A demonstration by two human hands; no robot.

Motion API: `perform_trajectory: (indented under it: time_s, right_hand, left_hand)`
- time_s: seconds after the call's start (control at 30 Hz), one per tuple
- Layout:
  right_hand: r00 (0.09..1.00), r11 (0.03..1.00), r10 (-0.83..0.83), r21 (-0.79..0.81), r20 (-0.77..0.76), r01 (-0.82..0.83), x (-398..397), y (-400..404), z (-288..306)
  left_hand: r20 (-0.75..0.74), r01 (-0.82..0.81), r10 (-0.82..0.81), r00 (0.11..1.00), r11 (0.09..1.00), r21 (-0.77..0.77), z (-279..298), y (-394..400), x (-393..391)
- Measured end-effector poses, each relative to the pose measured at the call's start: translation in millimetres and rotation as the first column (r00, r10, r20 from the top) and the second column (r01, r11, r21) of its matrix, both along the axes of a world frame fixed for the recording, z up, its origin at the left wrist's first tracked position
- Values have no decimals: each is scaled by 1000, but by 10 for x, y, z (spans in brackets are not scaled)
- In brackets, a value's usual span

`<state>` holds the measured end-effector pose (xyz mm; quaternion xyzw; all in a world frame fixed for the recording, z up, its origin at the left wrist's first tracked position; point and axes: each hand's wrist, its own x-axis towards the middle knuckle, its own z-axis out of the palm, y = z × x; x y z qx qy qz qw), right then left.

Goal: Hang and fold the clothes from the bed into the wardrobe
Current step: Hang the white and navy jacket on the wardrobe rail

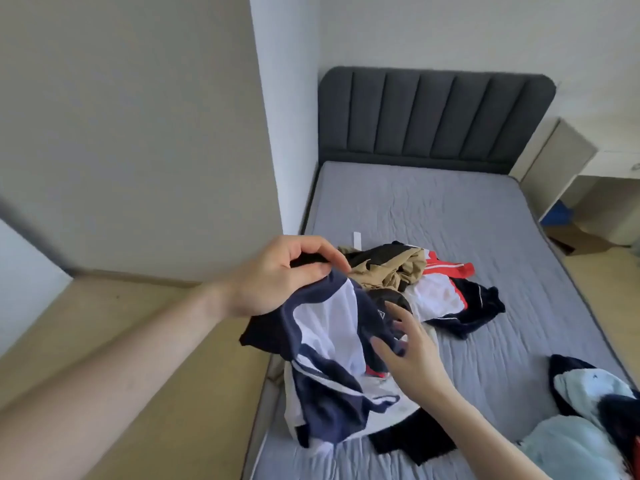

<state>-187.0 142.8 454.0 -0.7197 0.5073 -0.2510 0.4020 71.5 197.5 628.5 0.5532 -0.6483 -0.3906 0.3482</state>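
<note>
Head view, item one: a navy-and-white garment (332,368), pinched at its top edge by the person's left hand (277,275) and hanging over the near left edge of the bed (485,237); the right hand (408,344), fingers spread and relaxed, touches its navy side. Item two: a heap of clothes (415,282) in tan, red, white and black mid-mattress, with a light blue and navy bundle (588,420) at the near right corner before the dark padded headboard (436,116).

Left hand (273,278) grips shirt (329,368) (navy-white).
</note>
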Motion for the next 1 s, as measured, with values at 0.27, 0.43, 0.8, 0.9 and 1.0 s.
perform_trajectory:
  time_s: [0.27,0.43,0.8,0.9,1.0]
  right_hand:
    - [818,828,556,-12,146,-560,1582,280,1221]
    - [604,603,787,48,123,-796,2732,780,1512]
    - [624,627,779,-104,65,-772,5275,2023,1756]
    - [638,637,769,-104,25,-764,5792,2368,1745]
    - [618,615,786,-115,10,-780,6104,2646,1784]
  left_hand:
    - [189,-92,100,977,994,-51,965,1006,982]
    - [292,-277,277,916,960,-41,1083,1737,1789]
    - [296,-698,652,698,711,80,851,3699,4011]
    - [170,-782,770,614,623,3,817,3942,4368]
    - [77,-856,857,510,514,-54,778,4063,4716]
